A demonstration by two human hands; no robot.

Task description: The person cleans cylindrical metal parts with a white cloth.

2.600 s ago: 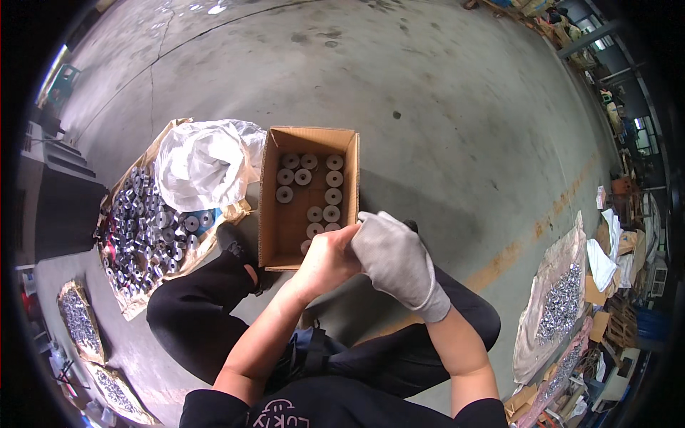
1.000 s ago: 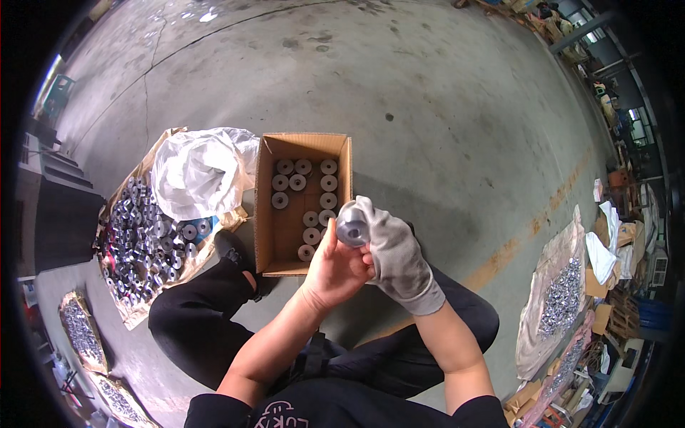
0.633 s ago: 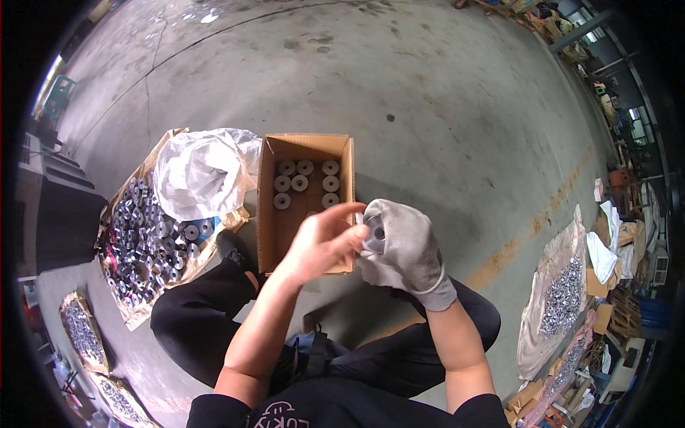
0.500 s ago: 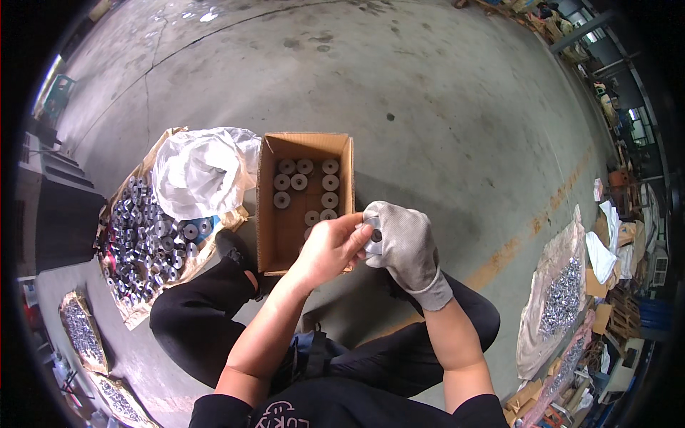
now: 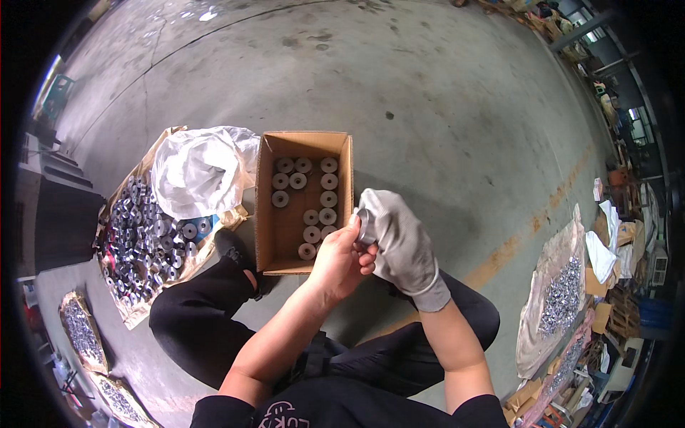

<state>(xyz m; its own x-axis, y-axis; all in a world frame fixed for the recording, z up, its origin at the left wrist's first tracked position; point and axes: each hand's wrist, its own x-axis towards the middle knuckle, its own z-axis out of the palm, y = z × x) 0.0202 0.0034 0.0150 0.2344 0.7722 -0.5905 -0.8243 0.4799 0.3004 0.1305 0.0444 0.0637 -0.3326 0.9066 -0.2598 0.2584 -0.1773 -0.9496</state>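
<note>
Between my two hands is a thick metal ring (image 5: 367, 227), now seen mostly from its side. My bare left hand (image 5: 340, 261) pinches its near left edge with thumb and fingers. My right hand (image 5: 404, 241), in a grey knit glove, is closed round its far right side, hiding part of it. Both hands are just off the right wall of an open cardboard box (image 5: 265, 207). Inside the box, several flat grey rings with centre holes (image 5: 328, 182) lie in loose rows, face up.
Left of the box, a sheet holds a heap of metal rings (image 5: 143, 242) beside a crumpled white plastic bag (image 5: 196, 175). At the right, another sheet (image 5: 531, 328) carries small metal parts (image 5: 561, 303). My bent legs flank the near side of the box.
The ring has turned from face-on to nearly edge-on. My left hand has moved slightly right and nearer me, uncovering more rings in the box; the gloved hand has tilted.
</note>
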